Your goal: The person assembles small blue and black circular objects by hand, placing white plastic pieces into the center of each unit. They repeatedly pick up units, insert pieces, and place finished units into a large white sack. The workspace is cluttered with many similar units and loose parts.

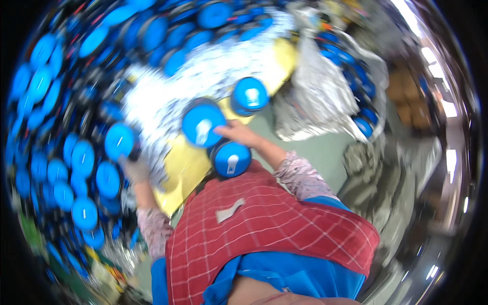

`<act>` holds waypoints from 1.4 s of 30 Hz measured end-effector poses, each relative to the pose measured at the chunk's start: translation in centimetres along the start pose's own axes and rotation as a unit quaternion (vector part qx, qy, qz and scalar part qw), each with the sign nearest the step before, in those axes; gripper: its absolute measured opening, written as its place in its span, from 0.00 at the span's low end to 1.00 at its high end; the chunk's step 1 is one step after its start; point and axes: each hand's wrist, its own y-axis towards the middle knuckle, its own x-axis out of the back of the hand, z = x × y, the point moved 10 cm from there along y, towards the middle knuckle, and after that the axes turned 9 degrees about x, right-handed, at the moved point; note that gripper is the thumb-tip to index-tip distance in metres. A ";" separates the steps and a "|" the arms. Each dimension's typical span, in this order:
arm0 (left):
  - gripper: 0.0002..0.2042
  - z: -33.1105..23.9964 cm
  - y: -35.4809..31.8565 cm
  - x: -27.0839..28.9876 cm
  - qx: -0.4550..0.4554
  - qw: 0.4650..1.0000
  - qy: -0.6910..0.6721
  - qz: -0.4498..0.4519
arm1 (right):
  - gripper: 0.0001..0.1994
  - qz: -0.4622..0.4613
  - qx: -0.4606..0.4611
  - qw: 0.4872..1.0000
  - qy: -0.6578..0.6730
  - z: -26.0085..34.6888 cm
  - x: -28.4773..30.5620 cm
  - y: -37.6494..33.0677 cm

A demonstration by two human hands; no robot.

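Note:
My right hand [239, 133] is closed on the edge of a round blue-faced disc [195, 122] with a dark rim and a white label, its thumb on the blue face. Below that hand, against my apron, lies a second labelled blue disc [232, 159]. A third labelled disc [249, 95] sits just beyond, on the yellow sheet. At the left, my left hand [135, 171], blurred by motion, grips the lower edge of an unlabelled blue disc [120, 140] beside the pile. The fingers behind that disc are hidden.
A large heap of blue discs [84, 213] fills the left and far side. Sheets of white labels [152, 101] lie over a yellow sheet [183, 160] on a greenish surface [325, 162]. To the right stands a clear plastic bag [317, 96] holding more discs; brown boxes [406, 96] are beyond.

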 end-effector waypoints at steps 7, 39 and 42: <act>0.38 -9.9 -2.4 -1.4 -0.200 0.571 0.731 -0.314 | 0.22 -0.256 0.190 0.873 -0.369 13.3 24.7 -10.7; 0.25 13.9 -20.9 -11.4 0.079 0.988 0.111 -0.078 | 0.11 0.078 0.367 0.900 -0.220 1.0 -3.7 4.5; 0.25 14.6 -20.4 -9.8 0.032 0.989 0.085 -0.112 | 0.13 0.100 0.283 0.920 -0.252 -2.4 -10.6 9.1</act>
